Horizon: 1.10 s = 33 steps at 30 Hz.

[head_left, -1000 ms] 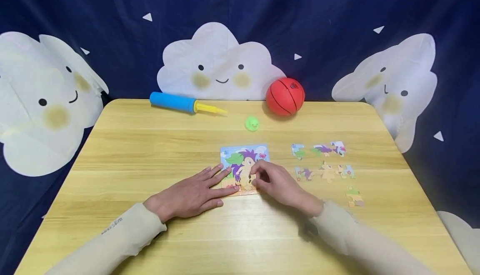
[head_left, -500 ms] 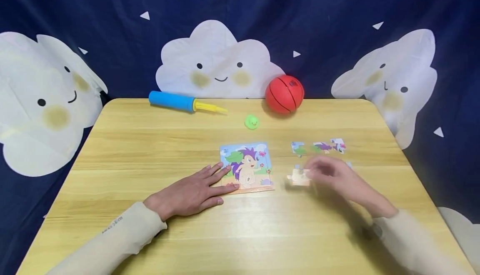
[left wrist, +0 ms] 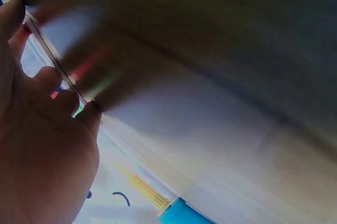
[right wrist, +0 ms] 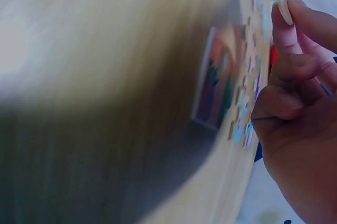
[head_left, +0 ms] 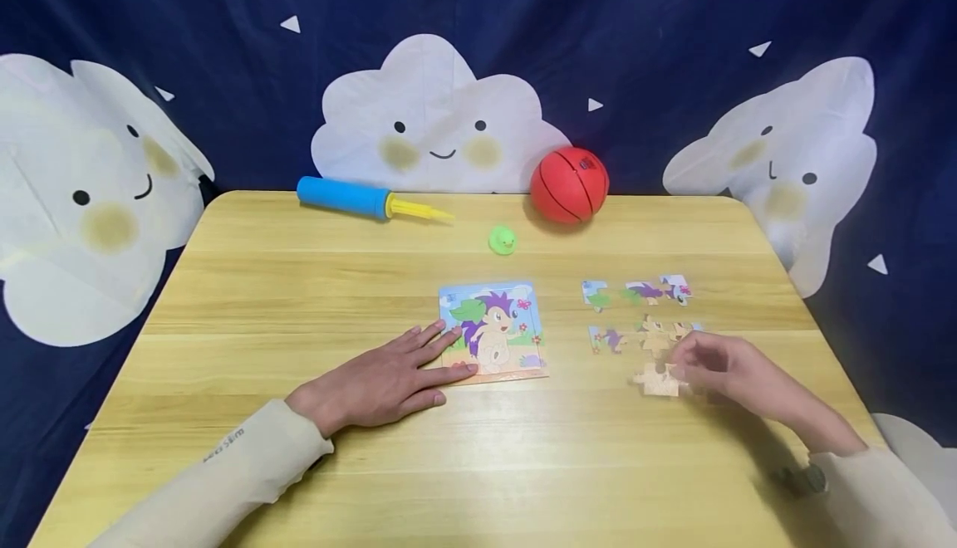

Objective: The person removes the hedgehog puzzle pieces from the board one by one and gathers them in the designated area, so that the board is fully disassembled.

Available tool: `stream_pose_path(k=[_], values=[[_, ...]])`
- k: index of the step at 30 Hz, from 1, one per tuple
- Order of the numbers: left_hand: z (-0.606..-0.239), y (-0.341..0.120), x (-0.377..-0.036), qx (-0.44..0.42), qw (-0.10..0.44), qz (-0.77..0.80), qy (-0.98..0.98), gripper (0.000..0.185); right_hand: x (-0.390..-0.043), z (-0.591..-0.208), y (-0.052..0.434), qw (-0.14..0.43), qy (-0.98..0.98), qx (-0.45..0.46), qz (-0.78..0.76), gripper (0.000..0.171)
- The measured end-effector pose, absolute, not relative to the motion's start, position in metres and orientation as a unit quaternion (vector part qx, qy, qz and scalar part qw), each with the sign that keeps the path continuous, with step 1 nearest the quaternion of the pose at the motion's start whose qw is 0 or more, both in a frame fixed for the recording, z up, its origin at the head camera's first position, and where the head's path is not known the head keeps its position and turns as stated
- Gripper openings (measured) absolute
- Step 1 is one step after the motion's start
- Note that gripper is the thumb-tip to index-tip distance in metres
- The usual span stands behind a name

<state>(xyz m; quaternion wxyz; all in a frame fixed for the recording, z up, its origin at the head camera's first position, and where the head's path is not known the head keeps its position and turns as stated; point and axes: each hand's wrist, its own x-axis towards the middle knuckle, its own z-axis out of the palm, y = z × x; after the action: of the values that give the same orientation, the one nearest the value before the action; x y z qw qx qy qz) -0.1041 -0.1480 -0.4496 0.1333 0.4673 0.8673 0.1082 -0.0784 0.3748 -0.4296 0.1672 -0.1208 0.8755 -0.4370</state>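
A: Status, left to right?

B: Blue pump [head_left: 353,198] with a yellow nozzle at the back left of the table [head_left: 299,282]. Left hand [head_left: 381,382] lies flat, fingers straight, palm down; its fingertips [head_left: 458,372] rest on the left edge of the puzzle board [head_left: 492,332]. It grips nothing.

A: Board position?

B: Centre of the table, flat, hedgehog picture facing up. A small green toy [head_left: 503,241] sits behind it, and an orange ball [head_left: 570,185] is at the back edge against the backdrop.

A: Right side?

B: Loose pieces lie in two rows right of the board: upper row [head_left: 635,291], lower row [head_left: 643,337], well apart from the board. Right hand [head_left: 728,374] is just in front of the lower row, pinching a tan puzzle piece [head_left: 658,379] between thumb and fingers.

A: Piece on the table or lifted?

B: Hard to call. The head view is blurred there; it looks to be at or just above the surface. The right wrist view shows the fingertips [right wrist: 287,34] pinching the piece's edge [right wrist: 284,9], other fingers curled.
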Motion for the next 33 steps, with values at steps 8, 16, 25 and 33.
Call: stream_pose_path(k=[8,16,25,33], values=[[-0.450,-0.147,-0.104,0.464,0.140,0.108,0.868,0.054,-0.072,-0.439,0.378,0.120,0.904,-0.147,-0.383,0.014],[-0.449,-0.147,-0.103,0.461,0.140,0.111,0.869,0.054,-0.070,-0.446,0.373,0.037,0.929,-0.198,-0.312,0.028],[-0.449,-0.147,-0.103,0.453,0.147,0.107,0.872,0.054,-0.068,-0.453,0.377,0.019,0.930,-0.224,-0.292,0.033],[-0.449,-0.148,-0.103,0.457,0.144,0.108,0.871,0.054,-0.067,-0.455,0.379,0.021,0.928,-0.224,-0.297,0.034]])
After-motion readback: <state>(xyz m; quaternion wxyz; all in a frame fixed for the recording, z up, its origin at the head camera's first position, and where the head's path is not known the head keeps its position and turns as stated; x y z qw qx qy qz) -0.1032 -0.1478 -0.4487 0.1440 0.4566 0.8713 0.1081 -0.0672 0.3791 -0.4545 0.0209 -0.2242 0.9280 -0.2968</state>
